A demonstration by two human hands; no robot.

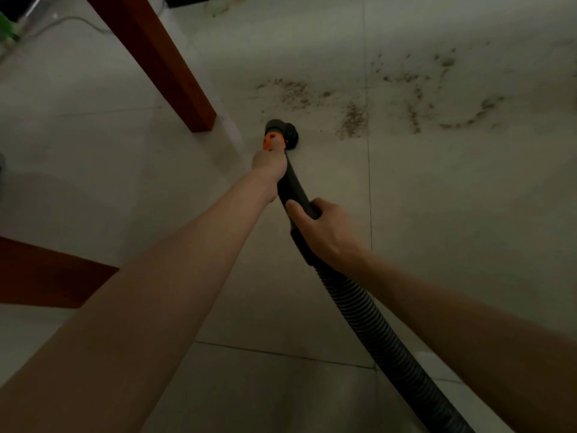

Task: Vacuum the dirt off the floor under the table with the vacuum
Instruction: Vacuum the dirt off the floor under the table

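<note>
Both hands curl round the vacuum wand (pixel 288 179): left hand (pixel 269 164) behind the orange collar, right hand (pixel 321 226) above the ribbed hose (pixel 371 317). Its nozzle (pixel 285 131) rests on the floor (pixel 437 214) beside a wooden leg (pixel 162 64), near scattered dirt (pixel 352 117).

The floor (pixel 437 214) is pale tile, smooth with a dull sheen, thin grout lines crossing it. Dirt (pixel 352 118) lies on it as rough brown grit, spreading from centre toward 2 o'clock. The table leg (pixel 162 64) at 11 o'clock is reddish-brown wood, smooth and satin. The hose (pixel 368 314) looks like black ribbed plastic, matt; its tube (pixel 292 185) is smooth black plastic, the collar (pixel 274 141) orange plastic.
</note>
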